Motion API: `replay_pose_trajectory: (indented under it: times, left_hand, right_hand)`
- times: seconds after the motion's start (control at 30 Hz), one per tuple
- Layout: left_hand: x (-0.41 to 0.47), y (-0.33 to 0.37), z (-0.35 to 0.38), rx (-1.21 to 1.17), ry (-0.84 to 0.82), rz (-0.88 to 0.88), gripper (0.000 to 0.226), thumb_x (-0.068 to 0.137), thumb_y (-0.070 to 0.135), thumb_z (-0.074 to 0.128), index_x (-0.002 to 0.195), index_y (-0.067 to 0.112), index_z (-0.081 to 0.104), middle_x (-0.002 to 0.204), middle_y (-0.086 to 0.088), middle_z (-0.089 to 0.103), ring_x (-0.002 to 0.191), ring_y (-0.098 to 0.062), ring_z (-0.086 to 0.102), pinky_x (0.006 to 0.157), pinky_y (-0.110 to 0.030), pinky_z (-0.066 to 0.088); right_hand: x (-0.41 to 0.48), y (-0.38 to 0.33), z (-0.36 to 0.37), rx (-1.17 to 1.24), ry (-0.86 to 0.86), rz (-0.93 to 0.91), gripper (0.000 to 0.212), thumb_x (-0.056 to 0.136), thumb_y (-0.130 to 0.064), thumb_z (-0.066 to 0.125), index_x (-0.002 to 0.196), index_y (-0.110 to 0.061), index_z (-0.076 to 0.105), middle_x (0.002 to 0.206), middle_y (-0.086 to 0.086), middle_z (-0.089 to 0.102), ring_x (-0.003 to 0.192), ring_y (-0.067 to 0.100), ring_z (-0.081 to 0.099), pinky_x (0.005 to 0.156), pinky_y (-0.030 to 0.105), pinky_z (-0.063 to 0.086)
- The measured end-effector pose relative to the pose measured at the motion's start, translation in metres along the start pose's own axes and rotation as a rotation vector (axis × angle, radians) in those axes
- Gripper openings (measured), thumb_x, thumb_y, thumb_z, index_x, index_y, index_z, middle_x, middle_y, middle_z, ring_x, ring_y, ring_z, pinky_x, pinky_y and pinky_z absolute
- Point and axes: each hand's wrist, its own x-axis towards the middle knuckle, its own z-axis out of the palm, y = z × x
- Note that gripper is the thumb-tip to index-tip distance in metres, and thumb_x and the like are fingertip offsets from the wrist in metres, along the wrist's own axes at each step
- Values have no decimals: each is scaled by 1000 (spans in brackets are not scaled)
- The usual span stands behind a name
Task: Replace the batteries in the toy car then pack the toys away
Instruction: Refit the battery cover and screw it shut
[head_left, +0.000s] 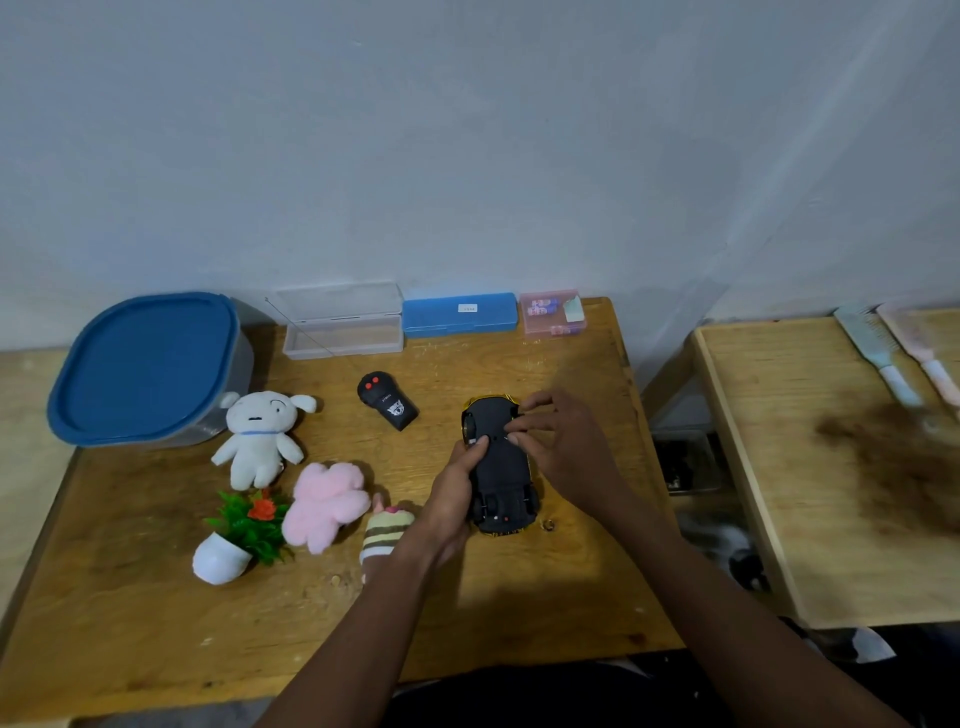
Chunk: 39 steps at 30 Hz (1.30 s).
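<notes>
Plainly, in the head view, the toy car (501, 462) is seen lying upside down on the wooden table (156, 649), right of the middle. Its black underside is turned up and a yellow body edge is shown along the far end and right side.

The left grip (452, 499) is closed round the car's left flank, with the thumb laid across the black underside. The right grip (561, 441) is held at the car's far right side with its fingers bent. One finger is hooked at the far right corner and the other tips are pressed onto the underside. Whether anything small is pinched between those tips cannot be told.

A small ring-like item (546, 525) is seen on the table just beside the car's near right corner.

A black remote control (387, 400) with two red buttons is placed left of the car, well apart from it. Further left a white plush dog (262, 436) is laid on its back. Nearer the camera a pink plush (324, 501) is found, with a small striped toy (387, 535) partly hidden behind the left wrist. A plastic plant (239, 535) in a white pot is tipped over at the left.

A grey tub with a blue lid (145, 366) is set at the far left corner. Along the wall an open clear case (343, 322), a blue case (460, 314) and a pink box (553, 312) are lined up.
</notes>
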Motion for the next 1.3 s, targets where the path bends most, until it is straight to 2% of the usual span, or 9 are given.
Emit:
replay_pose_trajectory:
  times: [0.13,0.27,0.47,0.67,0.87,1.0,1.17,1.23,1.3]
  left_hand:
    - [0,0,0,-12,-12,-1,32,105,34,46,133,18,53,119,-14,68,101,-31,69,87,-50,56]
    - [0,-1,-1,-13,-10,5,33,105,34,47,133,18,53,120,-15,68,105,-34,68,92,-54,55]
    - [0,-1,-3,18,5,29,30,105,34,47,131,22,54,124,-12,68,111,-33,67,94,-53,56]
    - [-1,-3,-3,57,2,98,29,106,29,47,133,21,51,121,-8,67,104,-24,68,78,-36,58]
    - [1,-5,-3,27,21,84,27,105,29,48,131,23,52,125,-12,66,114,-33,65,97,-52,54]
    - [3,-5,-3,-3,29,50,31,105,33,47,132,19,53,124,-14,67,111,-34,66,96,-52,54]
    - [9,-5,-3,-54,57,0,38,103,35,50,136,16,53,117,-13,71,101,-35,69,94,-54,55]
    - [11,-4,-3,-46,60,-13,39,103,37,50,135,15,55,114,-12,73,97,-32,71,87,-47,58]
    - [11,-3,-1,-38,65,-24,40,102,38,50,134,14,55,113,-12,73,95,-31,72,82,-44,58]
  right_hand:
    - [3,-1,-2,9,-21,1,8,82,-24,77,89,-26,79,102,-11,59,101,6,55,90,38,48]
    - [3,-2,0,-5,-8,-11,8,80,-23,79,88,-26,79,101,-10,59,100,7,55,89,36,48]
    - [2,-2,4,64,-16,68,9,81,-24,78,87,-31,78,102,-12,57,102,3,54,85,20,42]
    - [0,-7,9,143,-2,178,8,81,-21,79,86,-27,78,99,-8,59,97,-4,53,74,3,35]
    - [0,-7,13,160,17,198,8,81,-20,79,87,-26,78,98,-6,62,96,2,55,75,8,35]
    - [-2,-9,11,162,41,167,11,82,-21,78,91,-27,77,98,-9,60,96,0,54,75,4,37]
    - [-12,1,8,154,211,280,15,85,-27,74,99,-28,75,102,-12,62,89,-3,54,74,17,44]
    - [-19,18,7,-76,249,341,22,85,-32,70,107,-30,72,104,-7,62,96,7,57,79,30,50]
    - [-26,33,7,-329,156,427,34,86,-35,65,120,-32,65,111,-1,60,105,21,56,86,41,50]
